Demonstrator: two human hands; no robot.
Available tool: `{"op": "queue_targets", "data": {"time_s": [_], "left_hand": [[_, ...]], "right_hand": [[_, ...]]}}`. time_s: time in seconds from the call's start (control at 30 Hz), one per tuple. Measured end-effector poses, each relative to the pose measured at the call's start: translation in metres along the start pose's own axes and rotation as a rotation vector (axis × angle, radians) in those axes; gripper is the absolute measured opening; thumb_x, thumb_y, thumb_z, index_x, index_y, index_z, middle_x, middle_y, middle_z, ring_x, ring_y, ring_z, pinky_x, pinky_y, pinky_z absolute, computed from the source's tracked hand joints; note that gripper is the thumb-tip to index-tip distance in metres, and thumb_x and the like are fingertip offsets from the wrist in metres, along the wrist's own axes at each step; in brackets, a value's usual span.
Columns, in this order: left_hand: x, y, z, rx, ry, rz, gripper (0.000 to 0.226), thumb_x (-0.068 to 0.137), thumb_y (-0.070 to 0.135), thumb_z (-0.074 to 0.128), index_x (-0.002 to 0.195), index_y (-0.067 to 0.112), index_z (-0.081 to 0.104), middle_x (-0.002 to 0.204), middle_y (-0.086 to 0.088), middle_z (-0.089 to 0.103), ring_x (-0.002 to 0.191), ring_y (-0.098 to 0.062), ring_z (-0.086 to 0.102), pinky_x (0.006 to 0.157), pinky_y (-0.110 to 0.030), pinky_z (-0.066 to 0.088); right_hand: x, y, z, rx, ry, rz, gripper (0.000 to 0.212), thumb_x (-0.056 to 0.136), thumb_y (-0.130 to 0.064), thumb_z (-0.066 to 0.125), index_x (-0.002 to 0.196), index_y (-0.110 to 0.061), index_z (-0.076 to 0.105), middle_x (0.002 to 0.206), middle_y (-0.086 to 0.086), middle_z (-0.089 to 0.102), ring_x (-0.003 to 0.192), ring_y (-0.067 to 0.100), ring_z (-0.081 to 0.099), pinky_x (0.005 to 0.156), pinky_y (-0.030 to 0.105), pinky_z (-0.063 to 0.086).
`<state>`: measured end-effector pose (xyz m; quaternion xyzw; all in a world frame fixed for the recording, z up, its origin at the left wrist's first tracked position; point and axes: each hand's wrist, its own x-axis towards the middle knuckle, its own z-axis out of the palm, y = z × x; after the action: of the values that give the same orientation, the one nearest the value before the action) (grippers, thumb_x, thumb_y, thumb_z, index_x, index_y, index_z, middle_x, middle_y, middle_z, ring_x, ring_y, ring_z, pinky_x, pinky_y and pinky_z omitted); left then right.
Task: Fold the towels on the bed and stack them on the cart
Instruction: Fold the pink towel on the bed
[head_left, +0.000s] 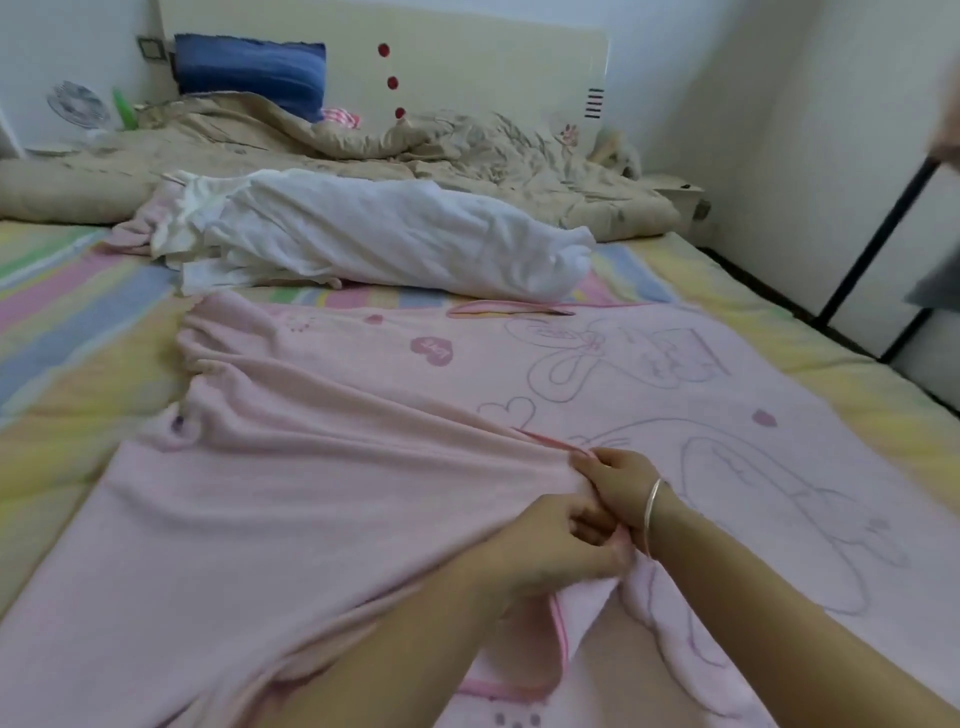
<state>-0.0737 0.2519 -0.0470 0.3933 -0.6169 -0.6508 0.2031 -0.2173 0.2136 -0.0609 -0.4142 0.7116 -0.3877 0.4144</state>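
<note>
On the bed (62, 322), near centre, the left hand (550, 551) and right hand (618, 483) each pinch the gathered edge of the pink towel (311, 493); white towels (389, 234) lie beyond.

Your room is lit softly and evenly, a little dim, with a cool cast. Folds in the pink towel (337, 467) throw only faint shadows. Everything looks slightly soft; the grey shape (937, 283) at the right edge smears most, and the wide lens bows the headboard (467, 67).
</note>
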Motion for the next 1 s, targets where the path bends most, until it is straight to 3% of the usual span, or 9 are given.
{"op": "queue_targets", "data": {"time_s": [0.17, 0.27, 0.4, 0.47, 0.6, 0.67, 0.77, 1.0], "left_hand": [[0.054, 0.020, 0.109, 0.019, -0.043, -0.018, 0.020, 0.087, 0.018, 0.068, 0.104, 0.008, 0.071, 0.103, -0.010, 0.074, 0.094, -0.009, 0.068, 0.095, -0.026, 0.051], [0.085, 0.032, 0.171, -0.003, -0.090, -0.035, 0.020, 0.086, 0.015, 0.070, 0.104, 0.007, 0.071, 0.101, -0.008, 0.074, 0.096, -0.013, 0.069, 0.094, -0.028, 0.052], [0.116, 0.052, 0.245, 0.032, -0.153, -0.083, 0.016, 0.088, 0.012, 0.064, 0.103, 0.010, 0.070, 0.093, -0.010, 0.071, 0.078, -0.013, 0.064, 0.077, -0.029, 0.052], [0.133, 0.063, 0.267, 0.135, -0.124, -0.121, 0.018, 0.092, 0.014, 0.056, 0.101, 0.007, 0.069, 0.089, -0.011, 0.068, 0.075, -0.019, 0.064, 0.071, -0.033, 0.054], [0.170, 0.080, 0.265, 0.734, 0.316, 0.106, 0.025, 0.089, 0.021, 0.051, 0.105, 0.018, 0.070, 0.109, -0.005, 0.070, 0.105, -0.027, 0.062, 0.091, -0.034, 0.051], [0.187, 0.085, 0.249, 0.857, 0.458, 0.160, 0.027, 0.090, 0.018, 0.050, 0.109, 0.024, 0.068, 0.118, -0.002, 0.066, 0.111, -0.025, 0.058, 0.093, -0.032, 0.046], [0.213, 0.083, 0.218, 1.039, 0.392, 0.111, 0.028, 0.092, 0.021, 0.047, 0.114, 0.022, 0.064, 0.121, 0.000, 0.063, 0.111, -0.027, 0.058, 0.092, -0.037, 0.047], [0.229, 0.079, 0.177, 1.172, 0.227, 0.017, 0.016, 0.086, 0.023, 0.058, 0.090, 0.023, 0.074, 0.101, 0.002, 0.071, 0.098, -0.024, 0.062, 0.085, -0.032, 0.051]], "right_hand": [[0.005, 0.046, -0.120, -0.183, 0.063, -0.090, 0.023, 0.094, -0.027, 0.059, 0.078, -0.013, 0.068, 0.068, 0.003, 0.063, 0.065, 0.016, 0.054, 0.060, 0.022, 0.045], [0.006, 0.071, -0.186, -0.247, 0.082, -0.099, 0.021, 0.094, -0.028, 0.058, 0.078, -0.019, 0.068, 0.069, 0.001, 0.065, 0.067, 0.015, 0.056, 0.060, 0.018, 0.043], [0.006, 0.105, -0.274, -0.301, 0.134, -0.053, 0.021, 0.095, -0.027, 0.058, 0.082, -0.014, 0.069, 0.080, 0.008, 0.068, 0.075, 0.020, 0.056, 0.068, 0.027, 0.043], [0.004, 0.121, -0.316, -0.316, 0.168, -0.018, 0.021, 0.095, -0.026, 0.058, 0.086, -0.011, 0.069, 0.082, 0.008, 0.065, 0.079, 0.021, 0.055, 0.068, 0.025, 0.042], [-0.002, 0.144, -0.362, -0.295, 0.219, 0.026, 0.018, 0.092, -0.027, 0.063, 0.086, -0.011, 0.071, 0.085, 0.005, 0.067, 0.082, 0.021, 0.057, 0.068, 0.026, 0.038], [-0.002, 0.149, -0.363, -0.306, 0.231, 0.031, 0.014, 0.088, -0.029, 0.067, 0.087, -0.015, 0.070, 0.085, 0.001, 0.068, 0.081, 0.020, 0.060, 0.069, 0.027, 0.040], [-0.006, 0.160, -0.356, -0.349, 0.280, 0.028, 0.014, 0.085, -0.034, 0.068, 0.092, -0.023, 0.065, 0.085, -0.002, 0.066, 0.080, 0.019, 0.061, 0.070, 0.029, 0.043], [-0.044, 0.178, -0.346, -0.266, 0.459, 0.106, 0.022, 0.087, -0.040, 0.064, 0.099, -0.022, 0.060, 0.090, -0.002, 0.063, 0.087, 0.025, 0.060, 0.079, 0.032, 0.046]]}}
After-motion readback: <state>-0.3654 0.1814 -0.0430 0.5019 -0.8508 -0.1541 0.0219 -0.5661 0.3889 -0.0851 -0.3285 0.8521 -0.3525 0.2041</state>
